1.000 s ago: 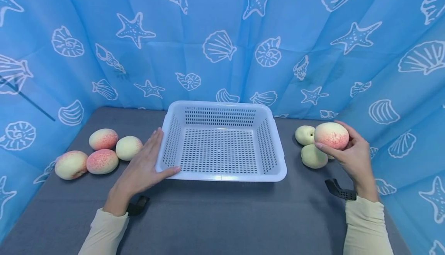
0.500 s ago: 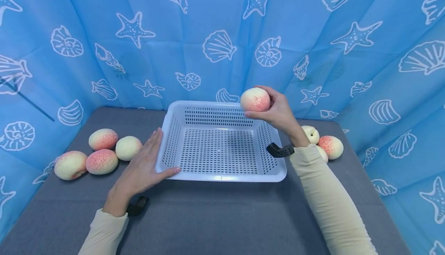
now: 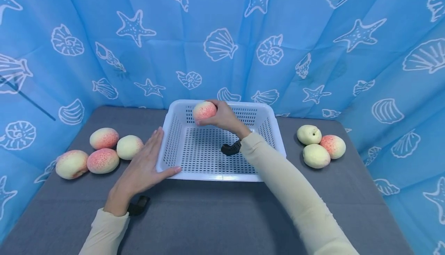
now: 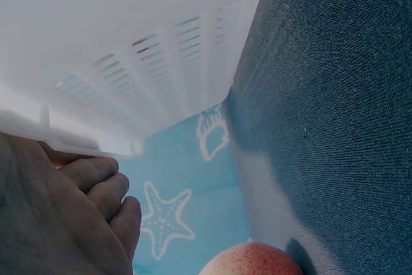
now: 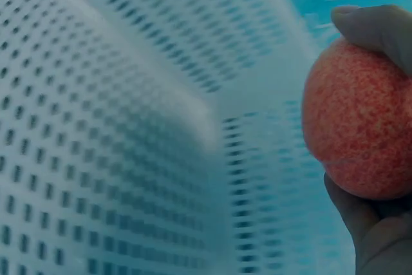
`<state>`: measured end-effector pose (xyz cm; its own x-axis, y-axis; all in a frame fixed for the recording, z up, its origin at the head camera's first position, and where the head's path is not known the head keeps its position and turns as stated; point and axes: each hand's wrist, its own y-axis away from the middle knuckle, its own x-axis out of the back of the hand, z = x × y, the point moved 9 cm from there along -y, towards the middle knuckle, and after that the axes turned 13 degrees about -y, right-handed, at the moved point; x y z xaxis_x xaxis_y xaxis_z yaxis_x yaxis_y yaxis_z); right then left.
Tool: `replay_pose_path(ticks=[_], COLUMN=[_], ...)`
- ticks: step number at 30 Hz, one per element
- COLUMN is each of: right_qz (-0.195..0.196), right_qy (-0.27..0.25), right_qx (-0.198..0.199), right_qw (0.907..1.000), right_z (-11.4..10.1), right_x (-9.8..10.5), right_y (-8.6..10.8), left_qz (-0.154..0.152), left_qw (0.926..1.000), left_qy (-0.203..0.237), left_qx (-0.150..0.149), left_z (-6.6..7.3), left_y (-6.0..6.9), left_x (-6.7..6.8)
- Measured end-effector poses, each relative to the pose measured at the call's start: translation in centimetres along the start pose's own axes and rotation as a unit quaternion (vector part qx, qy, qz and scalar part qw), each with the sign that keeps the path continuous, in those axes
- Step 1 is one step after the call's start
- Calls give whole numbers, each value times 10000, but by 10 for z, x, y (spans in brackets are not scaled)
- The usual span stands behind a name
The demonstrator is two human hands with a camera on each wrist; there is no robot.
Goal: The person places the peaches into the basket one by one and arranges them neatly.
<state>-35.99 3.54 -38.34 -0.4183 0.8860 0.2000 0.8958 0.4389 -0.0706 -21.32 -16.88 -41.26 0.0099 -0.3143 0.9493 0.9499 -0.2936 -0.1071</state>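
A pink-and-cream peach (image 3: 204, 111) is gripped between the thumb and fingers of my right hand (image 3: 224, 116), over the back left part of a white perforated plastic basket (image 3: 222, 177). In the right wrist view, the peach (image 5: 360, 120) shows its speckled red side, apart from the basket's wall. My left hand (image 3: 142, 170) rests against the basket's left side with fairly straight fingers, its thumb lying over the front left corner. From below, the left wrist view shows the fingers (image 4: 106, 188) at the rim of the basket (image 4: 161, 49).
On the left of the grey tabletop (image 3: 208, 216) several peaches (image 3: 103, 161) lie close together beside my left hand. Three more peaches (image 3: 316, 156) sit in a cluster right of the basket. A blue curtain (image 3: 222, 73) with shell prints hangs behind and along the sides.
My right hand has lifted the peach off the right-hand cluster and carried it leftward, now lower over the basket's back left. My left hand and the basket have stayed in place.
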Motion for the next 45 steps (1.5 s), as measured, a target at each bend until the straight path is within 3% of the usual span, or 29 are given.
replay_pose_path(ticks=[6, 11, 16, 22, 28, 37, 45], right_qz=[-364, -571, -801, -1132, -836, -379, -391], right_qy=[585, 1156, 1268, 1423, 1449, 1203, 1288], right_qx=[-219, -573, -841, -805, -760, -520, -662], right_qw=[9974, 9900, 9851, 9800, 9830, 9906, 9887], right_z=[27, 43, 42, 37, 40, 40, 32], right_x=[-27, -39, -40, -31, -23, -43, -43], right_y=[-5, -4, 2, 5, 6, -4, 0], left_qz=[19, 31, 5, -63, -63, -73, -33], left_qw=[10000, 10000, 10000, 10000, 10000, 10000, 10000], left_qy=[-22, -4, 34, 37, 45, 38, 68], left_qx=[-19, -53, -35, 14, 43, 36, 44], left_z=[2, 3, 1, -1, -2, -2, -1], left_y=[-2, -2, -2, -3, -1, 0, 0], left_x=[0, 1, -1, -1, -1, 0, 0])
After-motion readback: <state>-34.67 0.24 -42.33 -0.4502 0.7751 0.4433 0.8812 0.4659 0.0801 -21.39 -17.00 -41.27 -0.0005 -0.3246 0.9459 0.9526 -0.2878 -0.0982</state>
